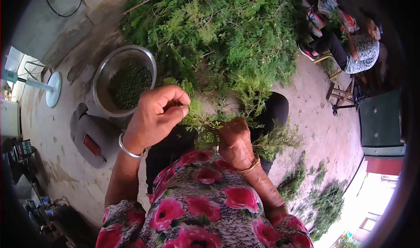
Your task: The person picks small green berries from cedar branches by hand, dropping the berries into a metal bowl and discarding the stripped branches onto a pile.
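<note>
My right hand (236,144) is closed around a leafy evergreen branch (253,92), whose feathery green sprigs spread above and beside it over my lap. To its left, my left hand (156,116) is raised in a pinch, thumb against the curled fingers, close to the foliage. Whatever sits between those fingertips is too small to make out. Just beyond the left hand stands a metal basin (101,84) with many small round green cones or berries (130,84) at its bottom.
A large heap of cut evergreen branches (218,29) lies in front. Grey cloth with a red phone-like object (91,145) is at the left, near a pale-blue fan (53,89). Another person (363,51) sits at the far right. Loose sprigs (328,204) lie on the floor.
</note>
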{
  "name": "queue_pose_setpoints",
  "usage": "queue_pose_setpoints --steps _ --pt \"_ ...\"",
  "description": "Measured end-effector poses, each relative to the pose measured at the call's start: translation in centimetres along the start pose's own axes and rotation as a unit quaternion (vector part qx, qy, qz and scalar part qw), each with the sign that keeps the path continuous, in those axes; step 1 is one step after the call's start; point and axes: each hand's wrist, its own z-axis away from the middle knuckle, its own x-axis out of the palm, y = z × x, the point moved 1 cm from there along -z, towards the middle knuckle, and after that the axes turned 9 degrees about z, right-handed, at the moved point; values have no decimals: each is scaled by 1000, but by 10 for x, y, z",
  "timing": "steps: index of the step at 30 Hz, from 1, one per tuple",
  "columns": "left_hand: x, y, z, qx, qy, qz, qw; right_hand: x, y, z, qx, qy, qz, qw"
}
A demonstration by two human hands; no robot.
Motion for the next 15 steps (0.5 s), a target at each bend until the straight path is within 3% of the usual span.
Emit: queue_pose_setpoints --steps 2,3,4,5,6,7,10,12,13,15 --pt "0 -1 -1 29 -26 15 999 1 -2 -2 -6 19 11 1000" --pt "6 -2 2 -17 -41 148 988 -1 -5 -4 -3 -1 12 1000" --pt "11 0 3 -18 -40 148 988 -1 -7 -4 1 -21 14 1000" --pt "17 1 3 -89 -31 364 927 0 -7 -3 1 -22 14 1000" --pt "20 2 4 -155 -21 559 814 1 -8 -2 -2 -32 14 999" --pt "22 -9 4 -157 -25 636 755 3 -8 -1 -5 -42 14 999" --pt "27 -17 9 -137 18 613 778 1 -12 -2 -8 -29 31 999" --pt "28 -14 13 -100 35 379 920 1 -10 -2 -7 -21 34 999" --pt "28 -15 15 -66 29 255 964 2 -10 -2 -7 -11 35 999" --pt "32 -25 16 53 24 30 998 2 -11 -3 -2 -12 15 1000"
